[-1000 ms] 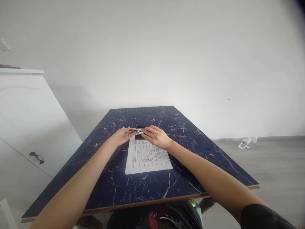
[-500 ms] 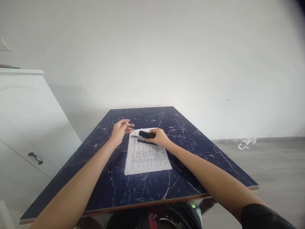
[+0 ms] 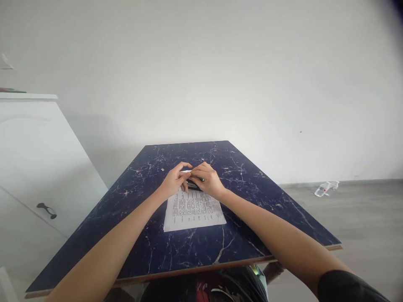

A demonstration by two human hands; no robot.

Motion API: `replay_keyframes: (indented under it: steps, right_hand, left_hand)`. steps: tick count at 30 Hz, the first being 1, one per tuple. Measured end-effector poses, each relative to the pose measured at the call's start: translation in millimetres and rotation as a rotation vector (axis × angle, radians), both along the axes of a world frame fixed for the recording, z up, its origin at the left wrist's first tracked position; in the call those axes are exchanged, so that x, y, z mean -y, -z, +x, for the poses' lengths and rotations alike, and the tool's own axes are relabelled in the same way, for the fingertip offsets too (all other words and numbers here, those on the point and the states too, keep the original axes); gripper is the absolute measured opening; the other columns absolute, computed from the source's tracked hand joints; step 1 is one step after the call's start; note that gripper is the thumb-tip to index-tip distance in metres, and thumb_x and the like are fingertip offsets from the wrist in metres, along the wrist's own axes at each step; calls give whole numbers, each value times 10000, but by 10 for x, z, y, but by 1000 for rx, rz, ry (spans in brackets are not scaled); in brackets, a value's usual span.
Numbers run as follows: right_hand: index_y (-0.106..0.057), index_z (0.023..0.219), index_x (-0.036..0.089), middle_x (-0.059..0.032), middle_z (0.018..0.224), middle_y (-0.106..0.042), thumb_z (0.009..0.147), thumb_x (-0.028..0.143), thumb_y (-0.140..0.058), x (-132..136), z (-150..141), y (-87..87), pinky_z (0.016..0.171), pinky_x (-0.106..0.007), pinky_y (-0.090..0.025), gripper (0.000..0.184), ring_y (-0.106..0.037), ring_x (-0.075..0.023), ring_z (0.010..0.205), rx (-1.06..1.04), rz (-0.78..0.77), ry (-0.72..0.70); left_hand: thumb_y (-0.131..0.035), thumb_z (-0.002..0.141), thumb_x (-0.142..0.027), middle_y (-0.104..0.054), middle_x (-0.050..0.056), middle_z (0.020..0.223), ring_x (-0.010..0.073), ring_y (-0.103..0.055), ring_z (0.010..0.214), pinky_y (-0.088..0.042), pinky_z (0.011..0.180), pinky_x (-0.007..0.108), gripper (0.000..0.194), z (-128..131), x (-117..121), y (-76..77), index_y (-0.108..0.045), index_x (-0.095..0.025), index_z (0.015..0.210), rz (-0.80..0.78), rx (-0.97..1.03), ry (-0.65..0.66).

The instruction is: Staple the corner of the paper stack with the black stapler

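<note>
Here, I see the stapler [image 3: 194, 186] crosswise over the papers [image 3: 195, 212].
Right hand [image 3: 208, 180] grips it; left hand [image 3: 174, 181] is beside, pinching I cannot tell.

Navy tabletop [image 3: 185, 249] with white marbled veining, dark-printed white paper [image 3: 195, 212], black stapler [image 3: 194, 186], white cabinet [image 3: 34, 163]

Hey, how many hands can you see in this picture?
2: the left hand at the left end of the stapler, and the right hand at its right part, over the printed paper. No other hand shows; some fingertips are hidden.
</note>
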State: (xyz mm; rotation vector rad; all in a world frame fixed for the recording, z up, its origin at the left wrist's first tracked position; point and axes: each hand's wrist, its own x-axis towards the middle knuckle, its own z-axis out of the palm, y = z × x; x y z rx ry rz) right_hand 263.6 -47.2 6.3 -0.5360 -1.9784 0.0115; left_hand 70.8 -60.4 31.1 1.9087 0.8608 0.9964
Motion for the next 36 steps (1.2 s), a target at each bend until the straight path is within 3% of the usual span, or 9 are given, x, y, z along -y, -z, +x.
replay_keyframes:
  steps: [2, 5, 9, 13, 16, 22, 25, 30, 36]
  right_hand:
    - [-737, 999, 225, -54, 944, -738, 942, 228, -652, -69, 57, -18, 864, -390, -523, 102, -637, -210, 907, -32, -36, 42]
    - [-741, 929, 203, -49, 894, -739, 880, 208, -685, -297, 292, -17, 799, -330, -532, 74, -655, -194, 843, -63, -165, 198]
    - [-742, 814, 185, -35, 789, -733, 765, 125, -688, -672, 840, 94, 739, -272, -506, 95, -664, -181, 751, 80, -419, 550]
    - [-757, 797, 191, -54, 875, -750, 733, 99, -665, -879, 1265, 239, 744, -257, -490, 145, -678, -209, 847, 220, -549, 824]
    - [-779, 829, 202, -64, 896, -756, 782, 167, -690, -943, 1338, 304, 766, -266, -501, 106, -685, -221, 883, 265, -611, 862]
    - [-803, 868, 209, -80, 896, -757, 818, 205, -689, -970, 1261, 318, 793, -270, -515, 124, -692, -218, 861, 313, -624, 837]
    - [-790, 852, 200, -78, 975, -753, 784, 134, -667, -955, 1248, 299, 824, -263, -509, 156, -688, -215, 902, 326, -594, 841]
    - [-790, 840, 187, -88, 960, -745, 792, 138, -670, -962, 1252, 299, 836, -265, -510, 138, -681, -217, 908, 355, -590, 841]
    - [-776, 977, 184, -109, 1103, -708, 849, 226, -672, -938, 1210, 287, 888, -287, -501, 170, -631, -243, 1056, 357, -509, 834]
  left_hand:
    - [-488, 979, -579, -694, 5, 647, 178, -675, 482, -538, 493, 262, 449, -87, -60, -4, -503, -210, 1234, 90, 33, -118]
    - [-340, 1040, -519, -740, 62, 801, 172, -708, 601, -559, 568, 271, 402, -413, -278, 61, -550, -197, 1161, 311, 25, -427]
    - [-372, 1019, -315, -761, 98, 914, 231, -736, 885, -570, 872, 391, 318, -1028, -708, 341, -655, -182, 1072, 420, -400, -718]
    - [-386, 976, -234, -551, 134, 1478, 289, -512, 1367, -414, 1125, 470, 427, -1338, -985, 667, -624, -165, 1324, 386, -754, -621]
    - [-360, 993, -240, -451, 92, 1571, 299, -419, 1442, -370, 1150, 496, 490, -1331, -1024, 758, -536, -200, 1448, 334, -902, -552]
    - [-476, 943, -212, -703, 115, 1233, 290, -639, 1161, -488, 982, 394, 351, -1238, -952, 584, -686, -215, 1224, 393, -981, -530]
    - [-525, 921, -205, -711, 110, 1097, 272, -665, 1044, -506, 903, 356, 289, -1211, -926, 520, -712, -223, 1141, 405, -1005, -553]
    - [-561, 911, -229, -679, 110, 1089, 263, -646, 1072, -504, 897, 332, 192, -1182, -900, 494, -742, -216, 974, 382, -1010, -573]
    - [-630, 882, -309, -745, 46, 884, 222, -709, 857, -522, 826, 330, 86, -945, -708, 354, -641, -231, 916, 298, -536, -496]
